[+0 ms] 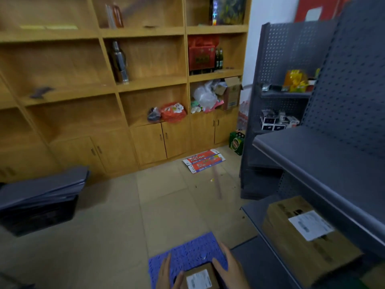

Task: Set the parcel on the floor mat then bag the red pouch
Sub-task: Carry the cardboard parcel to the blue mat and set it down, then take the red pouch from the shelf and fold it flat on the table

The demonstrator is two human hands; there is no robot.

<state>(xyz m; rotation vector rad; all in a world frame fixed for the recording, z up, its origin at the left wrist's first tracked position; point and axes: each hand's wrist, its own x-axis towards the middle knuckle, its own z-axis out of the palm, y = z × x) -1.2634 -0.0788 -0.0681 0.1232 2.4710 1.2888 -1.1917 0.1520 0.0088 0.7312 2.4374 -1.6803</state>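
Parcel (199,278) at mat (187,252); L hand (166,273) + R hand (230,268) straight-fingered, pressing its sides.
Risk: no wrap grip, cd slip & land off-mat.

Parcel (200,277) is over the floor mat (187,253) at the near edge, left hand (166,274) and right hand (229,270) flanking it. Metal rack (312,163) stands just right of the mat with a bigger box (302,236) on its low shelf. Wooden cabinets (145,80) run along the back, a flattened carton (204,160) on the floor before them.
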